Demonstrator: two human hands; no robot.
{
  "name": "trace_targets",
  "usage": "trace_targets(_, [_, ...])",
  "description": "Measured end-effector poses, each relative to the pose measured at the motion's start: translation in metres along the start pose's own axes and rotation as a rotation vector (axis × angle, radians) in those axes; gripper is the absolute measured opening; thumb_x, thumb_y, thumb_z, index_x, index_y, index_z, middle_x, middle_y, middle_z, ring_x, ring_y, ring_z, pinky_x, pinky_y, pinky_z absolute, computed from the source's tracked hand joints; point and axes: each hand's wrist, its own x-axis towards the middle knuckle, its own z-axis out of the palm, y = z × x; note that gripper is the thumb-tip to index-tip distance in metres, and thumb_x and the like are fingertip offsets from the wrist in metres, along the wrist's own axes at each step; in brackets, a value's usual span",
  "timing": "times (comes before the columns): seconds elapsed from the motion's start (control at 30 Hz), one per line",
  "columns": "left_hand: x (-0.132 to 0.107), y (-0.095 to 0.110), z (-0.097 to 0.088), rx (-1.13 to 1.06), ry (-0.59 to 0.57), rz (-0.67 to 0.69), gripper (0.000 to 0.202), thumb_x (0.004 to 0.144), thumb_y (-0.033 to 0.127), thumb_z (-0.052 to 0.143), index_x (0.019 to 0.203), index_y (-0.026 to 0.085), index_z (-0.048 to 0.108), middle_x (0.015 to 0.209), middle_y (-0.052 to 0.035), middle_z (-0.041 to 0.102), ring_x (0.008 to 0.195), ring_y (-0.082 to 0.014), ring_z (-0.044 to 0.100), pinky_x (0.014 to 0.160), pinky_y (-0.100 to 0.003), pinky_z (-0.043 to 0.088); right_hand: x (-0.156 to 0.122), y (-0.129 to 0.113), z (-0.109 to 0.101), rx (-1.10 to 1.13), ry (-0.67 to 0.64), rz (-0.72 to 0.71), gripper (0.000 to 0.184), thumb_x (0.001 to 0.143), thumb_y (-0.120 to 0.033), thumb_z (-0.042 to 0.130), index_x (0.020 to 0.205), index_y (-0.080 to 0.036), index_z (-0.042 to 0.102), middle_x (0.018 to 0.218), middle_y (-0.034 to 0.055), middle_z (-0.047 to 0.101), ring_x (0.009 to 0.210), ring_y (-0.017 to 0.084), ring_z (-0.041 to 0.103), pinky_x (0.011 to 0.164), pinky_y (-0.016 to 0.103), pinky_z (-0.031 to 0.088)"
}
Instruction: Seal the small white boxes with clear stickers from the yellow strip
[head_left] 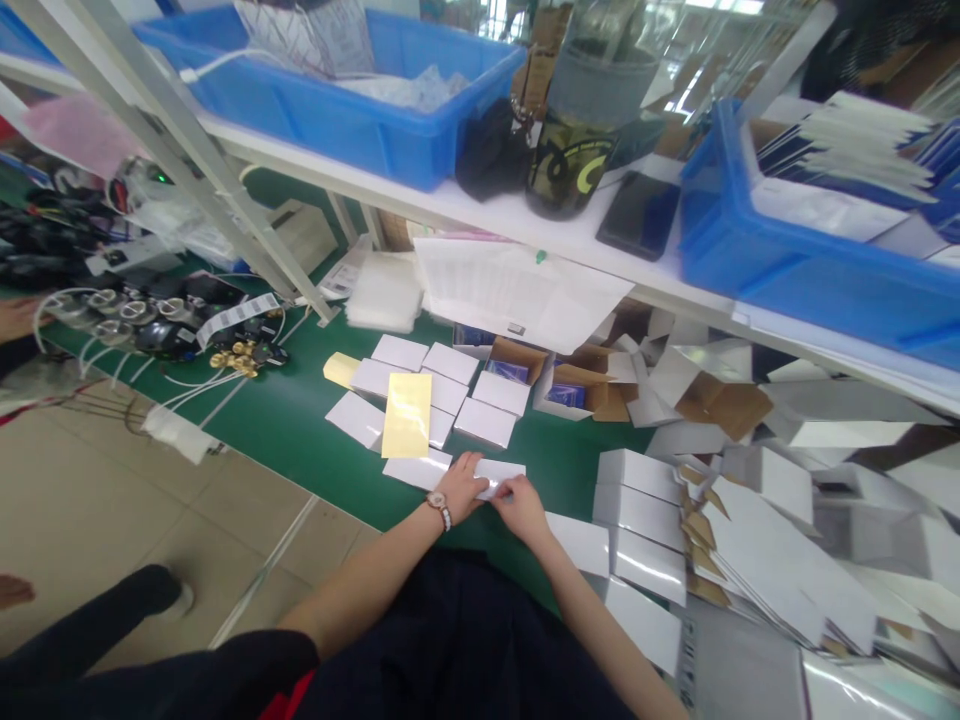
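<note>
A small white box (pixel 504 468) lies near the front edge of the green table, in front of my body. My left hand (pixel 463 486), with a watch on its wrist, grips the left end of that box, thumb across its top. At the near edge of the same box, my right hand (pixel 520 508) has its thumb and fingers pinched together; whatever is between them is too small to make out. Just beyond my hands, a yellow sheet (pixel 407 415) rests on several closed white boxes (pixel 486 422). Another white box (pixel 417 467) touches the left side near my left hand.
Open cartons with blue contents (pixel 568 394) stand behind. Stacked white boxes (pixel 645 520) and flattened cartons (pixel 780 560) fill the right side. Overhead runs a shelf with blue bins (pixel 420 125) and a bottle (pixel 574 150). Cabled metal parts (pixel 150 315) and another person's hand are at left.
</note>
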Motion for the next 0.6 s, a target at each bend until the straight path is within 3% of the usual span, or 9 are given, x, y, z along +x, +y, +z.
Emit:
trace_targets(0.37, [0.002, 0.000, -0.002, -0.017, -0.015, -0.003, 0.016, 0.077, 0.026, 0.075, 0.090, 0.016, 0.070, 0.139, -0.0156, 0.042, 0.126, -0.0351, 0.037, 0.104, -0.051, 0.040, 0.008, 0.007, -0.006, 0.010, -0.070, 0.080, 0.011, 0.077, -0.023, 0.070, 0.067, -0.017, 0.070, 0.069, 0.0019, 0.066, 0.070, 0.018, 0.061, 0.066, 0.025, 0.043])
trace_targets(0.6, [0.003, 0.002, -0.006, -0.022, -0.029, -0.007, 0.014, 0.078, 0.025, 0.074, 0.089, 0.016, 0.070, 0.139, -0.0157, 0.042, 0.125, -0.0347, 0.037, 0.105, -0.052, 0.040, -0.001, -0.002, -0.006, -0.068, -0.039, 0.105, 0.008, 0.078, -0.026, 0.070, 0.074, -0.019, 0.070, 0.086, 0.0032, 0.066, 0.078, 0.018, 0.060, 0.071, 0.027, 0.039])
